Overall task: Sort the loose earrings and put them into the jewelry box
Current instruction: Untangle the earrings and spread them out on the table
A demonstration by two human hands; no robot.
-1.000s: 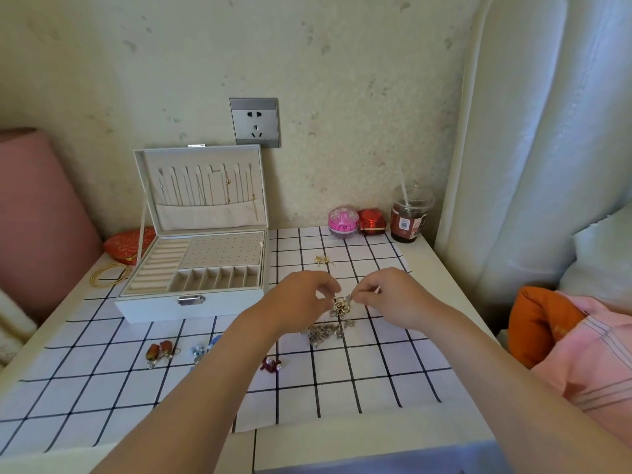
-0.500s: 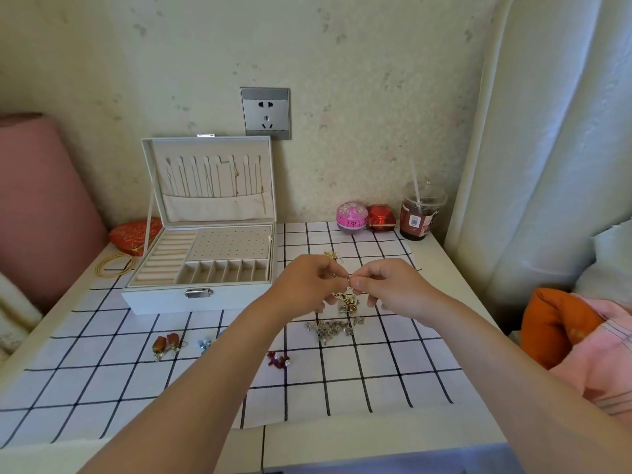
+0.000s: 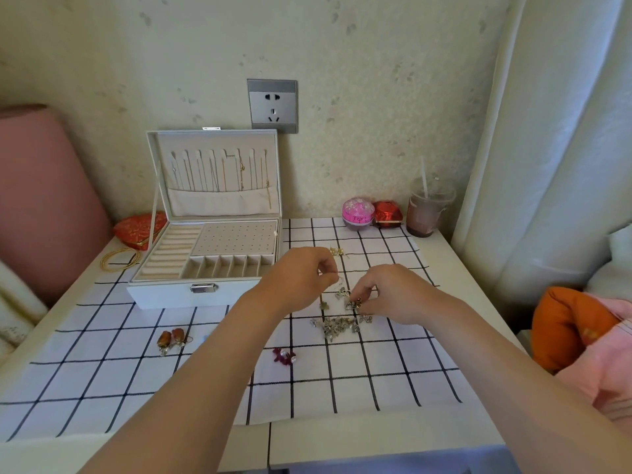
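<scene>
- On the checked cloth (image 3: 376,371), right of the open jewelry box (image 3: 171,295), lay the loose earrings (image 3: 337,325).
- Right hand (image 3: 393,295) pinched some at the pile's far edge.
- Left hand (image 3: 297,282) curled beside it; contents unclear.

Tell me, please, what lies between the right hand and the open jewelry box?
The left hand, fingers curled, is over the checked cloth between the right hand and the jewelry box; the head view shows it.
</scene>
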